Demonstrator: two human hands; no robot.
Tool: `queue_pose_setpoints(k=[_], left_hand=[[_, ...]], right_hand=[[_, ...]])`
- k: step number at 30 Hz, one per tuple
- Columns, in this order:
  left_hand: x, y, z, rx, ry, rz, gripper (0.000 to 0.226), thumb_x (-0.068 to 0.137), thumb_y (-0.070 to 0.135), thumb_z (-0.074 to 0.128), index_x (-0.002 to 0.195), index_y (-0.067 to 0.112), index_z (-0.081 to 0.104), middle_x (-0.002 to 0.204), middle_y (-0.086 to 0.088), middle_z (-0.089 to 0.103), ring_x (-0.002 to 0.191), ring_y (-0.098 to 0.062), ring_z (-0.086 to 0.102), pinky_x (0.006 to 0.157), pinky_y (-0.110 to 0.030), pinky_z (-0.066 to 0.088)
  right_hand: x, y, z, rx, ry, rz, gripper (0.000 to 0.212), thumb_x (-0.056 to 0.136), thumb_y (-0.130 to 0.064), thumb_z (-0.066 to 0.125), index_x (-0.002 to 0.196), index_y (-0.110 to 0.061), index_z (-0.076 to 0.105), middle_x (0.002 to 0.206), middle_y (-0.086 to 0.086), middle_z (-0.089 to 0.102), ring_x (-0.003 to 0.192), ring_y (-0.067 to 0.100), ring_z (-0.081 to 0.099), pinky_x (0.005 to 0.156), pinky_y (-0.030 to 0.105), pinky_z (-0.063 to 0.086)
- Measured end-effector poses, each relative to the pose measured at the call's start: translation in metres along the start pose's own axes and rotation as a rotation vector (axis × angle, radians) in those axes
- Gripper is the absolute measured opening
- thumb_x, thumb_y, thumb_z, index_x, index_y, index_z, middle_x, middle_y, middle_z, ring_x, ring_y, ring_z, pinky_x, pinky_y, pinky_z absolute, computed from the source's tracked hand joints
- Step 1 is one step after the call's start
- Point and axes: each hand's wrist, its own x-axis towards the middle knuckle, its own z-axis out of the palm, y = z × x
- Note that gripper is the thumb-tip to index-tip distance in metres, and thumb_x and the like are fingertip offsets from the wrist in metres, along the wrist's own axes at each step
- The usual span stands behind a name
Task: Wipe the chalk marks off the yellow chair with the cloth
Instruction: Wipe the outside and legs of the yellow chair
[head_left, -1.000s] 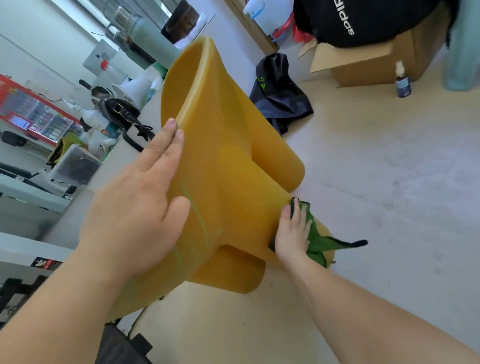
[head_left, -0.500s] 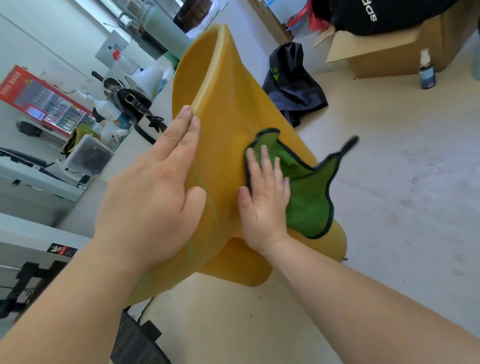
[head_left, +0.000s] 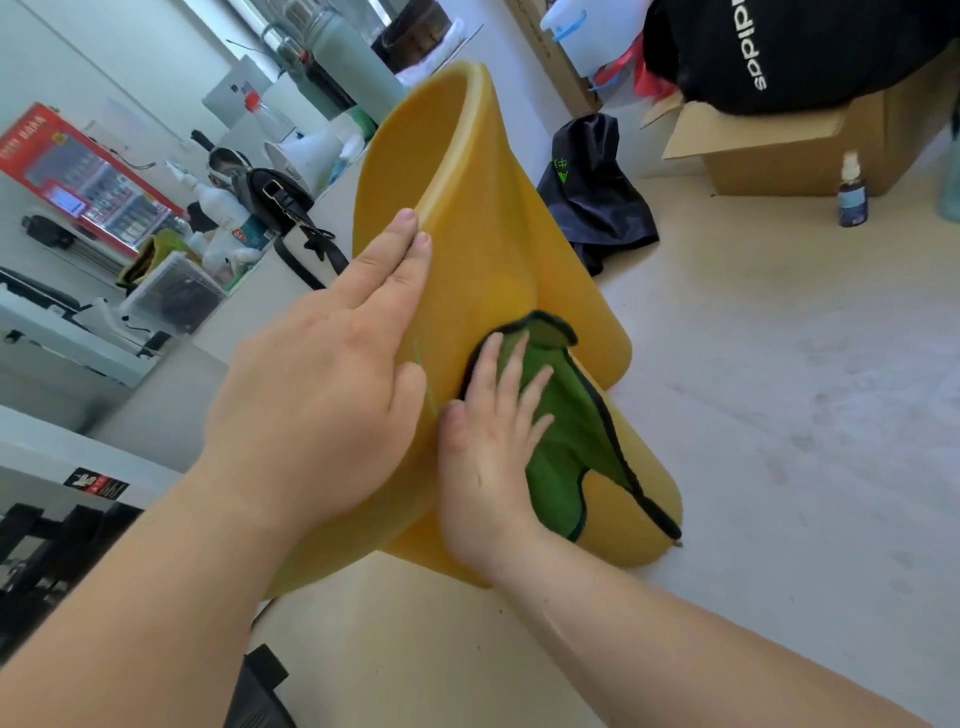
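At the centre of the frame we see the chair (head_left: 483, 249) tipped on the floor (head_left: 779, 415). Our left hand (head_left: 322, 405) lies flat on its left side; our right hand (head_left: 488, 457), just beside it, presses the cloth (head_left: 566, 436) against the chair. At upper right a spray bottle (head_left: 852, 192) stands before a cardboard box (head_left: 779, 150). A counter (head_left: 260, 322) runs along the left.

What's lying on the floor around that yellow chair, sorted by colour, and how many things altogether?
Brown: 1, the cardboard box
Black: 2, the bag sitting on that box and the dark garment beside the yellow chair
Blue: 1, the small spray bottle
Total: 4
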Motion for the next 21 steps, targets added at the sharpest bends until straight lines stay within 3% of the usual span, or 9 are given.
queue_pose_setpoints(k=[2,5,8,10,14,17,21], left_hand=[[0.002,0.000,-0.001,-0.007,-0.008,-0.007,0.079,0.080,0.030,0.032,0.155,0.040,0.009,0.158,0.033,-0.002,0.143,-0.005,0.025,0.103,-0.035,0.038],[0.001,0.001,-0.003,0.001,-0.019,-0.016,0.079,0.080,0.031,0.033,0.155,0.040,0.010,0.158,0.034,-0.002,0.142,-0.005,0.025,0.102,-0.034,0.037],[0.001,0.002,-0.003,-0.008,-0.026,-0.019,0.078,0.081,0.031,0.032,0.155,0.040,0.010,0.158,0.034,-0.001,0.142,-0.004,0.025,0.099,-0.030,0.035],[0.001,0.002,-0.004,-0.024,-0.027,-0.031,0.078,0.081,0.031,0.032,0.155,0.042,0.010,0.157,0.036,-0.001,0.142,-0.003,0.024,0.095,-0.027,0.032],[0.001,0.002,-0.005,-0.056,-0.042,-0.057,0.078,0.080,0.029,0.031,0.154,0.043,0.011,0.156,0.038,0.000,0.143,-0.001,0.021,0.098,-0.029,0.032],[0.001,0.002,-0.007,-0.103,-0.052,-0.073,0.078,0.079,0.028,0.031,0.154,0.043,0.015,0.156,0.038,0.003,0.143,0.001,0.019,0.102,-0.031,0.032],[0.001,0.000,-0.008,-0.147,-0.045,-0.084,0.077,0.079,0.026,0.032,0.154,0.041,0.019,0.156,0.037,0.006,0.136,0.016,0.011,0.105,-0.019,0.019]], right_hand=[[0.021,-0.009,-0.008,0.011,0.048,-0.122,0.092,0.080,-0.087,-0.010,0.159,-0.041,-0.014,0.163,-0.026,-0.026,0.152,0.012,-0.030,0.117,0.045,-0.024],[0.051,0.021,-0.026,-0.039,0.141,-0.193,0.079,0.091,-0.077,0.003,0.162,-0.042,0.010,0.172,-0.014,0.004,0.158,0.016,0.000,0.125,0.053,-0.002],[0.061,0.072,-0.038,0.008,0.188,0.026,0.085,0.089,-0.082,0.001,0.160,-0.040,0.025,0.170,-0.006,0.021,0.157,0.018,0.015,0.125,0.057,0.012],[0.052,0.098,-0.043,0.014,0.185,0.234,0.093,0.083,-0.087,-0.002,0.159,-0.041,0.025,0.170,-0.004,0.020,0.157,0.020,0.013,0.125,0.059,0.011],[0.013,0.110,-0.036,-0.043,0.109,0.440,0.076,0.097,-0.068,0.015,0.163,-0.033,0.000,0.173,0.002,-0.003,0.159,0.027,-0.005,0.124,0.062,0.002],[-0.011,0.076,-0.021,-0.096,-0.016,0.323,0.092,0.088,-0.074,0.010,0.159,-0.024,-0.021,0.170,0.004,-0.022,0.155,0.033,-0.023,0.125,0.057,-0.006],[0.008,0.004,-0.014,-0.094,-0.114,0.053,0.082,0.084,-0.050,0.006,0.161,-0.029,-0.015,0.170,-0.007,-0.021,0.153,0.030,-0.027,0.123,0.057,-0.014]])
